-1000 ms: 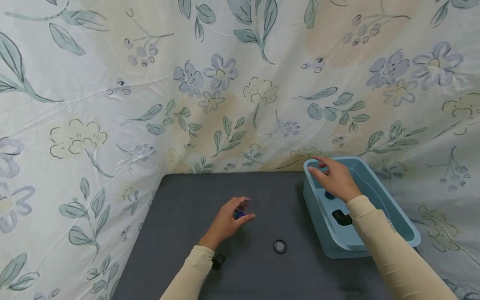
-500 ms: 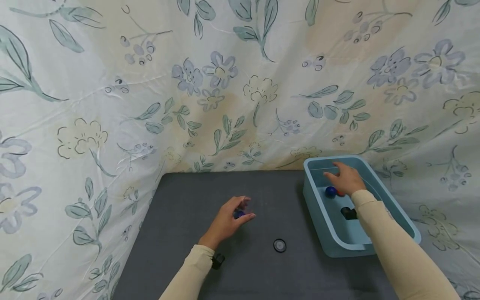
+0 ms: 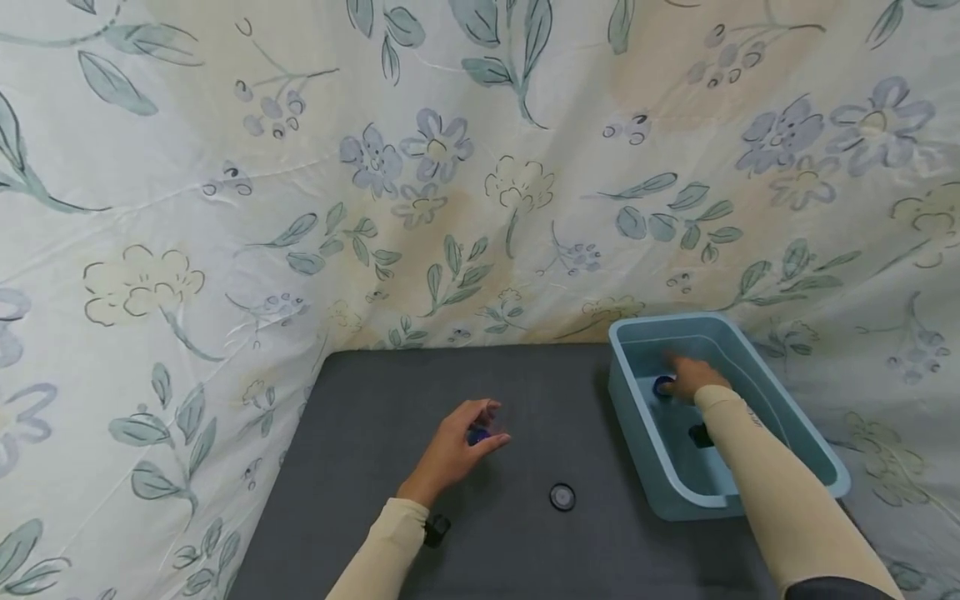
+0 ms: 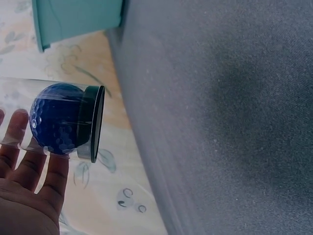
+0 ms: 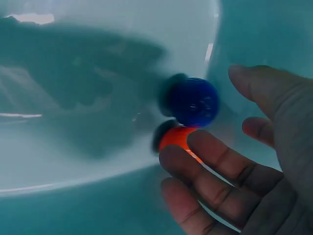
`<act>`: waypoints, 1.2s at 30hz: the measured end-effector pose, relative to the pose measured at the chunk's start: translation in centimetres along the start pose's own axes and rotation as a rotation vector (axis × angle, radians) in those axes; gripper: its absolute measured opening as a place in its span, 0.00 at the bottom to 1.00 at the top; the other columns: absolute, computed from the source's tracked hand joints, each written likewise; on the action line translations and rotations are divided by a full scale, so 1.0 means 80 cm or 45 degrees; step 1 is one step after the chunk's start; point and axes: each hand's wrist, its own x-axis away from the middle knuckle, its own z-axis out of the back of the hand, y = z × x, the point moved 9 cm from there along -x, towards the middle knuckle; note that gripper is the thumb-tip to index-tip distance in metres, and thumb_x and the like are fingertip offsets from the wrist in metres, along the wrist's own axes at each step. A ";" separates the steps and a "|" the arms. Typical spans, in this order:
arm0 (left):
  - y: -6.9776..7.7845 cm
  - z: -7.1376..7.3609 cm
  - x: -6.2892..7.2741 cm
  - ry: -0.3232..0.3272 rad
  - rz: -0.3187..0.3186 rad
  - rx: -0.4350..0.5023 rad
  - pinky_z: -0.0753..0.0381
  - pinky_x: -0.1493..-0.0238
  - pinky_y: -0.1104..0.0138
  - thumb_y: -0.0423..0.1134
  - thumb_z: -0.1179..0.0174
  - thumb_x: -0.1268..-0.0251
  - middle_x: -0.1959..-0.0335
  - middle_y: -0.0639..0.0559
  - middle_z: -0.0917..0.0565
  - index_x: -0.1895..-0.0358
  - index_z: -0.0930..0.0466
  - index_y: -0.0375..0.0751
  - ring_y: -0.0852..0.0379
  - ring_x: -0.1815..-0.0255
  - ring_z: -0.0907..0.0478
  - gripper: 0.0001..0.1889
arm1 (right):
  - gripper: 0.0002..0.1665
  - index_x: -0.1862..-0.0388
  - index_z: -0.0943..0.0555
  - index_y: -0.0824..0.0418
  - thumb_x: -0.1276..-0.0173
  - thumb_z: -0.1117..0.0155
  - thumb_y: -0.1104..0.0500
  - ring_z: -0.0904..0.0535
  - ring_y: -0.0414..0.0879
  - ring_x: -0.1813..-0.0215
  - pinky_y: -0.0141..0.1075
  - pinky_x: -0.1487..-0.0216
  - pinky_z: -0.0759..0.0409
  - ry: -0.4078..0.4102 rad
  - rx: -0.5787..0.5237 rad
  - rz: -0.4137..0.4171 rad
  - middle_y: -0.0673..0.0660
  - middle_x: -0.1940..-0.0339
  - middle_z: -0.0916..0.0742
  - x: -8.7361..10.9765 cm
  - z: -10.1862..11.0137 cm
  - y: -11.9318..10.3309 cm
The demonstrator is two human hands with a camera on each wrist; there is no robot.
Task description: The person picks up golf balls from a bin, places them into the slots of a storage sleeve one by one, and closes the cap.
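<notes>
In the head view my left hand [image 3: 453,446] is held over the dark table, gripping a clear tube. Up close in the left wrist view, the clear tube [image 4: 19,88] lies sideways in curled fingers, a dark blue golf ball [image 4: 56,117] inside by its black-rimmed end cap [image 4: 98,125]. My right hand [image 3: 690,379] reaches down inside the blue bin [image 3: 630,417]. There, the right wrist view has a blue ball [image 5: 195,102] and an orange ball [image 5: 175,137] side by side on the bin floor. The right fingers are spread and slightly bent, partly covering the orange ball.
A small round black-rimmed disc [image 3: 562,497] lies on the dark table [image 3: 525,550], between the left hand and the bin. Floral cloth [image 3: 450,208] hangs behind and beside the table. The bin stands at the table's right side with raised walls all round.
My right hand has gone from above the bin's left rim down into it, beside the balls. The left hand stays in place with the tube.
</notes>
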 end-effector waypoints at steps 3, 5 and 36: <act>-0.002 0.000 0.001 -0.011 0.014 0.008 0.15 0.41 0.52 0.56 0.34 0.30 0.48 0.55 0.19 0.33 0.24 0.55 0.46 0.47 0.16 0.26 | 0.46 0.22 0.45 0.71 0.29 0.31 0.57 0.23 0.80 0.41 0.70 0.47 0.21 0.004 0.032 -0.015 0.84 0.34 0.27 -0.005 -0.010 0.006; -0.002 0.001 0.002 -0.006 0.018 0.007 0.15 0.41 0.52 0.56 0.34 0.30 0.48 0.55 0.19 0.33 0.24 0.55 0.48 0.47 0.16 0.26 | 0.44 0.24 0.43 0.72 0.29 0.30 0.59 0.21 0.79 0.44 0.70 0.49 0.21 0.017 0.059 -0.021 0.83 0.37 0.25 -0.008 -0.014 0.006; 0.000 0.000 -0.001 0.029 -0.009 -0.041 0.14 0.43 0.56 0.55 0.33 0.31 0.49 0.58 0.19 0.33 0.24 0.58 0.63 0.49 0.18 0.25 | 0.16 0.56 0.17 0.72 0.34 0.27 0.60 0.16 0.60 0.64 0.59 0.65 0.17 0.043 0.207 0.042 0.69 0.61 0.14 -0.013 0.002 -0.036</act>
